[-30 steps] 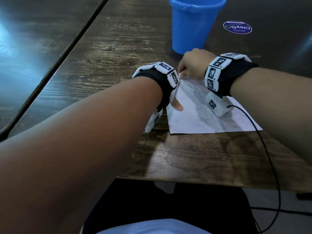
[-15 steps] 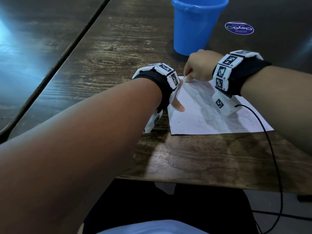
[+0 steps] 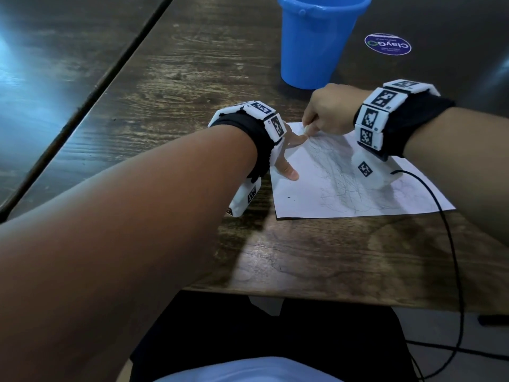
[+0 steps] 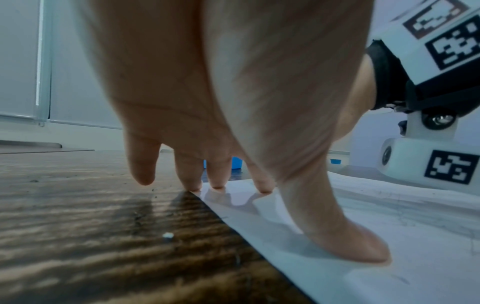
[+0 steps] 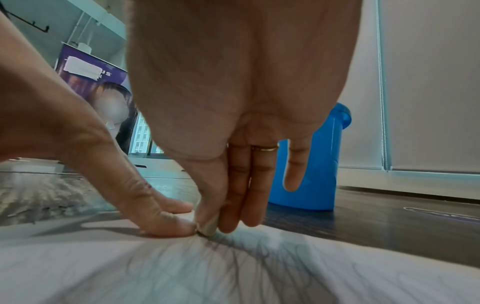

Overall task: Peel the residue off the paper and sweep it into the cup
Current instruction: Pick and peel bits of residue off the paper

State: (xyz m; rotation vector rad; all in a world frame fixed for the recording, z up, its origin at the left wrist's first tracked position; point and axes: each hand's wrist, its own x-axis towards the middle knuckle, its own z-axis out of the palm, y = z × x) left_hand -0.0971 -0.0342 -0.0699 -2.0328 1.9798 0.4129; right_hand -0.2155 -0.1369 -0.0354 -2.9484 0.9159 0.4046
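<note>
The left hand (image 3: 287, 155), fingers straight, pins the scribbled white paper sheet (image 3: 316, 197) near the blue plastic cup (image 3: 316, 42), while the right hand (image 3: 327, 111) pinches a small pale piece (image 5: 207, 227); recommend low, slow peeling toward the cup.

The paper (image 3: 358, 186) lies flat on the tabletop (image 3: 192, 78), near its front edge. The left hand (image 3: 286, 158) rests on the sheet's left margin, its fingers (image 4: 218, 174) down on the far left corner and the thumb planted nearer the front. The right hand (image 3: 327, 113) sits at the far edge, its fingers (image 5: 233, 195) pointing down onto the sheet, their tips touching the left thumb's tip. Just behind the right fingers, off the sheet, stands the cup (image 3: 319, 40). A round sticker (image 3: 387, 44) lies on the tabletop to the right of the cup. A cable (image 3: 451, 244) trails from the right wrist over the sheet's right corner and off the front edge.
</note>
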